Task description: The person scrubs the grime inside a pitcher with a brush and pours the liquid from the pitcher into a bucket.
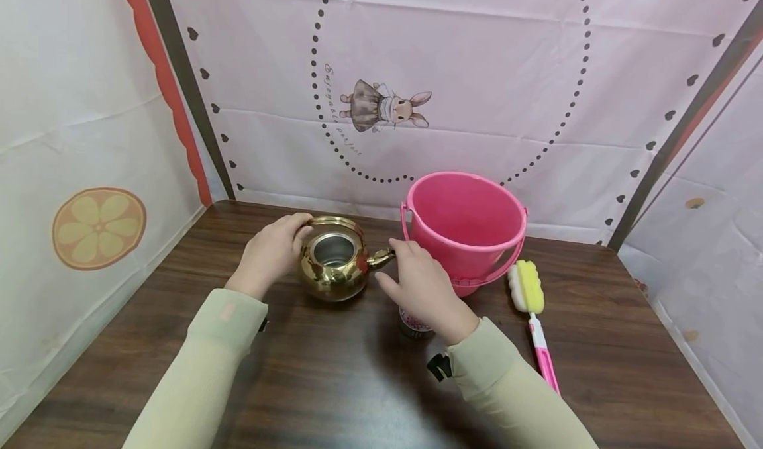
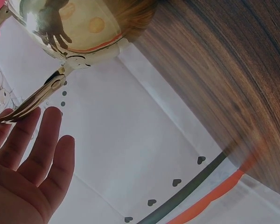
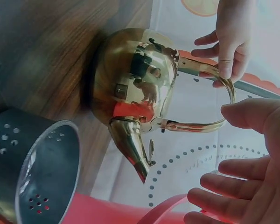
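Note:
A shiny gold teapot [image 1: 334, 282] stands lidless on the table, its round steel mouth facing up and its spout [image 1: 379, 258] pointing right. My left hand [image 1: 271, 253] pinches the teapot's arched handle [image 3: 229, 91] between thumb and fingers, from the left side. Beyond the spout hovers my right hand [image 1: 420, 290], fingers spread and relaxed, holding nothing. In the right wrist view its thumb [image 3: 252, 114] overlaps the handle's edge. Beneath the right hand sits a perforated metal strainer cup [image 3: 9, 154], mostly covered by that hand in the head view.
Behind the right hand stands a pink bucket [image 1: 465, 260] with its handle hanging down in front. To its right lies a sponge brush [image 1: 527, 287] with a pink and white handle. Printed cloth [image 1: 268, 71] walls off the back and both sides of the wooden table [image 1: 334, 383].

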A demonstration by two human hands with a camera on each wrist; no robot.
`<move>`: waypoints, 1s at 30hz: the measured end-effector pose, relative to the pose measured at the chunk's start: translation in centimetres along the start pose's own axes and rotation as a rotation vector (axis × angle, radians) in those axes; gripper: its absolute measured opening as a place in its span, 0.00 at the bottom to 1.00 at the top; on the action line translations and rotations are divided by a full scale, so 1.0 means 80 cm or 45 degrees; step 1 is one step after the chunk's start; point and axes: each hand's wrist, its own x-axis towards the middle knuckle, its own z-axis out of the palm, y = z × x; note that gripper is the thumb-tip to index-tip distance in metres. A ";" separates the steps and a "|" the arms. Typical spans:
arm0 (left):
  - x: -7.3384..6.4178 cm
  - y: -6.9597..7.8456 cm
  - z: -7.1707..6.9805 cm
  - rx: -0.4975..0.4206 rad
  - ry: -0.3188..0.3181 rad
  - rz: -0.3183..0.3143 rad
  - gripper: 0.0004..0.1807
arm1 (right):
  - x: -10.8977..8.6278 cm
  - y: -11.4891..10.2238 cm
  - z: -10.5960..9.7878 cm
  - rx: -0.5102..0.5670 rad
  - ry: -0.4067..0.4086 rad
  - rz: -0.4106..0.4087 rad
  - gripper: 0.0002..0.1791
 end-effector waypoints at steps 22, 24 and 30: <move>-0.001 0.000 0.002 0.000 0.024 0.013 0.16 | 0.038 -0.021 0.004 -0.041 -0.044 -0.012 0.34; -0.001 0.000 0.002 0.002 0.030 0.014 0.16 | 0.043 -0.024 0.005 -0.049 -0.038 -0.035 0.33; 0.000 0.000 0.001 0.005 0.028 0.008 0.16 | 0.057 -0.029 0.008 -0.034 -0.012 -0.110 0.30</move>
